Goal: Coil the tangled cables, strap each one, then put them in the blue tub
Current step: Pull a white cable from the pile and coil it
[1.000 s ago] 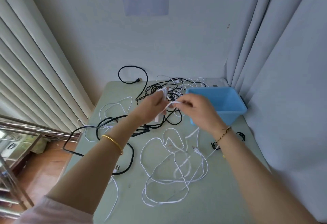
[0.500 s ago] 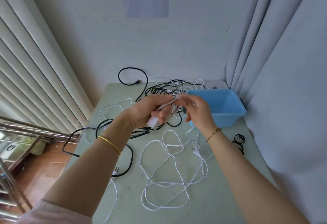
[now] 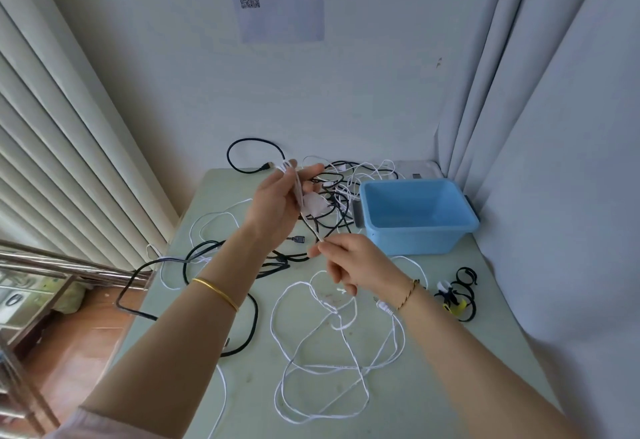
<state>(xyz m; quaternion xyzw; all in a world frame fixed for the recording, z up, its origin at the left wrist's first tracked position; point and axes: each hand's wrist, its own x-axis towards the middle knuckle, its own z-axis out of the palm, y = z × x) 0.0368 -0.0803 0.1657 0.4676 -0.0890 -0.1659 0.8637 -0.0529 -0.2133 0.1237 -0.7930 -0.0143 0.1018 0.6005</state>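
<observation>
My left hand (image 3: 280,203) is raised above the table's middle and grips a few folded loops of a white cable (image 3: 313,366) together with its white plug block. My right hand (image 3: 349,262) is lower and nearer, pinching the same white cable where it runs down from the left hand. The rest of that cable sprawls in loose loops on the table in front of me. A tangle of black and white cables (image 3: 341,189) lies behind my hands. The blue tub (image 3: 415,241) stands at the back right, with nothing in it.
Black straps (image 3: 462,288) with a yellow piece lie right of my right wrist. A black cable (image 3: 242,334) loops at the left and hangs over the table's left edge. A wall and curtains close in the green table (image 3: 433,386); a metal rail stands left.
My left hand rose and tipped upright with the folded loops. My right hand dropped down and toward me, drawing a length of white cable taut between the hands.
</observation>
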